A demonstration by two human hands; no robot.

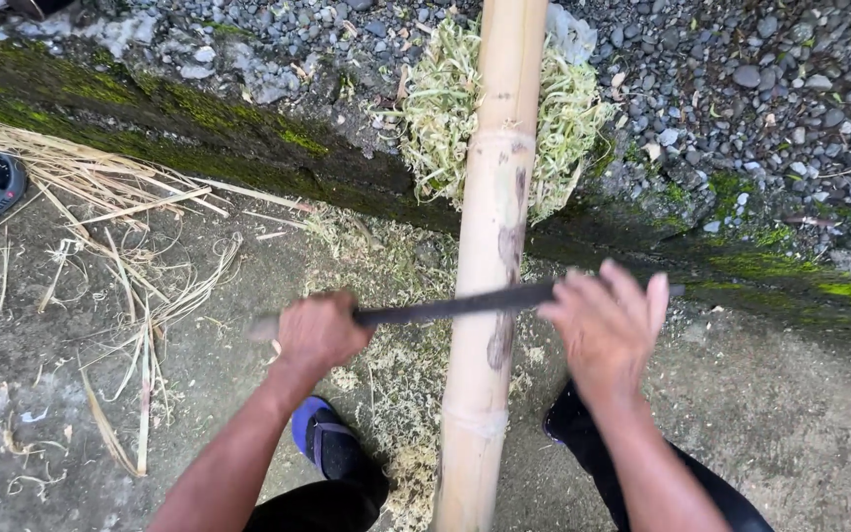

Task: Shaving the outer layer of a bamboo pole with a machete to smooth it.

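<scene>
1. Bamboo pole [490, 256] runs top to bottom thru centre of frame; pale tan, scraped smooth w/ dark patches, node rings visible.
2. Long dark blade [455, 305] lies crosswise on the pole, mid-frame.
3. Left hand [319, 333] fisted round the blade's handle end, left of pole.
4. Right hand [608, 325] right of pole, fingers spread, palm pressing on blade's far end.
5. Pale shavings [445, 118] heaped behind pole at top centre, on a mossy ledge [199, 138].

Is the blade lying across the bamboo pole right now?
Yes, the dark blade lies crosswise on the pale bamboo pole, with the left hand gripping one end and the right hand pressing on the other.
</scene>
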